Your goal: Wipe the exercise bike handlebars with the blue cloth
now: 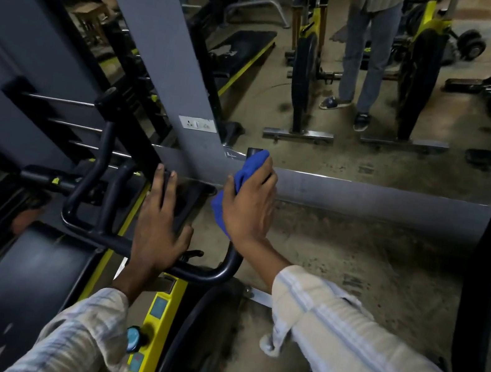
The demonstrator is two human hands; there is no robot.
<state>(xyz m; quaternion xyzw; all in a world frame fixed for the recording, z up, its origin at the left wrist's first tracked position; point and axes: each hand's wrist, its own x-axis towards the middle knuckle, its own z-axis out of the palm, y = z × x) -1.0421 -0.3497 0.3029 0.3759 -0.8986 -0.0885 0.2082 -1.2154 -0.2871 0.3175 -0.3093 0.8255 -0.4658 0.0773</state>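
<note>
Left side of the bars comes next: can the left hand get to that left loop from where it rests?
Probably yes. The left hand lies flat on the handlebars centre, holding nothing, and nothing blocks the left loop. But the blue cloth is in the right hand.

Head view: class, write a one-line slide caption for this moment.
Right hand wraps the blue cloth around the right handlebar while the left hand rests flat on the bike.

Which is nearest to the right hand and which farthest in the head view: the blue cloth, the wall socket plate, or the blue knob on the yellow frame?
1. Blue cloth, gripped in the right hand.
2. Wall socket plate, up-left on the grey pillar.
3. Blue knob, low on the yellow frame, by the left sleeve.
</note>
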